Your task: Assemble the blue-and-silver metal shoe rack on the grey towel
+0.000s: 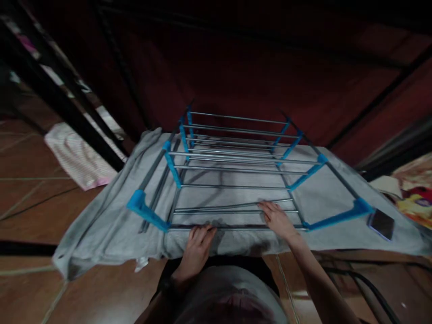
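Note:
A rack frame (232, 170) of thin metal tubes and blue plastic connectors lies on a grey cloth. My left hand (196, 248) is closed over the near tube (241, 228) of the frame, left of its middle. Further right, my right hand (276, 219) pinches a thin metal rod (232, 206), which lies slightly slanted across the frame beside a fixed crossbar. A blue connector (148, 212) stands at the near left corner, and another blue connector (340, 215) at the near right. Loose dark tubes (158, 189) rest on the cloth inside the left side.
The grey cloth (111, 225) covers a low surface. A dark phone (382, 224) lies on its right end. Behind stands a dark red panel (216, 72). A striped cloth (81, 153) is at left, colourful fabric (416, 202) at right. Black cables (364, 279) cross the tiled floor.

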Action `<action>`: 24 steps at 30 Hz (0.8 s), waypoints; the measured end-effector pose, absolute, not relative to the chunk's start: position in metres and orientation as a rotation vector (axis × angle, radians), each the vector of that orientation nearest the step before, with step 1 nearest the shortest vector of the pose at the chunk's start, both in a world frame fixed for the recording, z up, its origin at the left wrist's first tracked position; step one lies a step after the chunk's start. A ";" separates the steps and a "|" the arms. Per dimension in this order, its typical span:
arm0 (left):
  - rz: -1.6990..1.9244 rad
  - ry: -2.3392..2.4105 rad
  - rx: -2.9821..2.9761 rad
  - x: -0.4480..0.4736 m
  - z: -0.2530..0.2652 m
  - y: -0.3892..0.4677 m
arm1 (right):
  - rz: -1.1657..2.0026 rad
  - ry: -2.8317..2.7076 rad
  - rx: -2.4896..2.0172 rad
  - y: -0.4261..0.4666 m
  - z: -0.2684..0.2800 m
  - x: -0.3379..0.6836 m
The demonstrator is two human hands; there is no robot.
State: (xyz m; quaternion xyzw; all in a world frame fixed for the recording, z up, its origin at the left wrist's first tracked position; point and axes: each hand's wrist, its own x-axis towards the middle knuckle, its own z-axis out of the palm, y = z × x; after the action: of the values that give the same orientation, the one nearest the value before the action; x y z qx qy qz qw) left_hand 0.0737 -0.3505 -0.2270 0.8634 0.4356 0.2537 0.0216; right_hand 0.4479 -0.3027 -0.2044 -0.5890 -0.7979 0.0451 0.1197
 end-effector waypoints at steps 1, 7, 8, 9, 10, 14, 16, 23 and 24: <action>0.788 1.362 2.648 0.072 -0.227 -0.352 | 0.126 -2.392 -1.720 -0.295 -0.207 0.441; 0.739 1.361 2.515 0.070 -0.228 -0.355 | -0.013 -2.589 -1.663 -0.267 -0.226 0.416; 0.726 1.356 2.505 0.071 -0.228 -0.355 | -0.036 -2.596 -1.662 -0.265 -0.228 0.415; 0.713 1.348 2.499 0.072 -0.228 -0.354 | -0.054 -2.597 -1.668 -0.262 -0.230 0.414; 0.701 1.341 2.495 0.073 -0.228 -0.353 | -0.067 -2.593 -1.677 -0.260 -0.232 0.415; 0.676 1.338 2.467 0.076 -0.230 -0.351 | -0.062 -2.559 -1.704 -0.253 -0.235 0.417; 0.677 1.346 2.441 0.075 -0.231 -0.352 | -0.029 -2.543 -1.704 -0.249 -0.237 0.419; 0.671 1.331 2.406 0.071 -0.230 -0.352 | -0.064 -2.445 -1.659 -0.246 -0.245 0.430; 0.660 1.324 2.411 0.070 -0.229 -0.352 | -0.073 -2.433 -1.645 -0.246 -0.244 0.431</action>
State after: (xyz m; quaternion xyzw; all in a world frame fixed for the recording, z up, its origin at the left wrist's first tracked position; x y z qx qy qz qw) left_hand 0.0703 -0.3515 -0.2295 0.8420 0.4623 0.2303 0.1557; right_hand 0.4314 -0.2456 -0.2441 -0.5570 -0.8239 -0.0246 0.1016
